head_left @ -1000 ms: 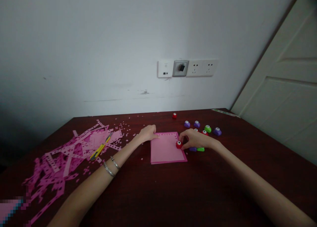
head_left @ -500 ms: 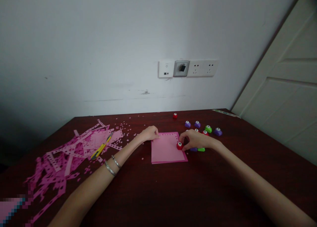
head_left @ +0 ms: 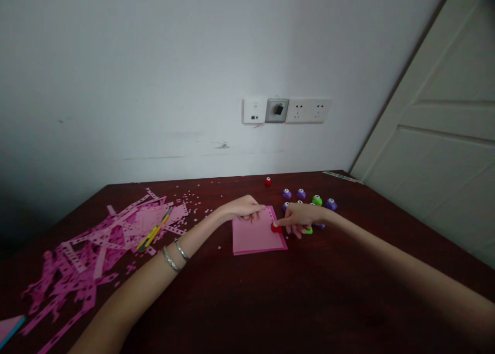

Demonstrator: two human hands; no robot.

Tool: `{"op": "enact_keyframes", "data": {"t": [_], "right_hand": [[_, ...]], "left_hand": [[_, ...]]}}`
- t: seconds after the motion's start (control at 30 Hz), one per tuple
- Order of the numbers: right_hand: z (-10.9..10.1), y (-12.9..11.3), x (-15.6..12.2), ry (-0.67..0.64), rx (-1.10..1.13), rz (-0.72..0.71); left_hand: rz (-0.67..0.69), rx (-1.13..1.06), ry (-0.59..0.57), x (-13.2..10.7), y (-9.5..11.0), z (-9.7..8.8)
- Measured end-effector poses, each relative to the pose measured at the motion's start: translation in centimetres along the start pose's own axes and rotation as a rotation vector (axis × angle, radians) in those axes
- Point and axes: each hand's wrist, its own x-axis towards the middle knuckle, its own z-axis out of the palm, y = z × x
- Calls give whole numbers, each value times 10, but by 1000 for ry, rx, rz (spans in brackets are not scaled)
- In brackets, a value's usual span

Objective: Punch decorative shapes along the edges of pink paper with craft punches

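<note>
Head view: right hand, half-curled, is touching red craft punch index-only; left hand, half-curled, gripping nothing over pink paper. Punch likely light, rigid; hold sides below fingertip.

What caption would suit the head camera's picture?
Right hand on a red punch, left hand over pink paper, scraps and a knife at left.

From where I stand, I can't read any word or number. On the white network wall plate I make out only a small ring-shaped mark above the ports. The pale strip at the tabletop's far right corner and the craft punches' white tops bear marks too small to decipher.
</note>
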Motion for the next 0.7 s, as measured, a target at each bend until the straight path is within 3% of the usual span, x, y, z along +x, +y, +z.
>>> {"op": "enact_keyframes", "data": {"t": [0.27,0.47,0.7], "right_hand": [[-1,0,14,-116,57,103],[-12,1,26,-303,189,251],[-15,-17,29,-380,210,327]], "left_hand": [[-120,-55,-220,7,12,18],[-163,-31,-336,20,16,22],[-212,-97,-397,35,7,24]]}}
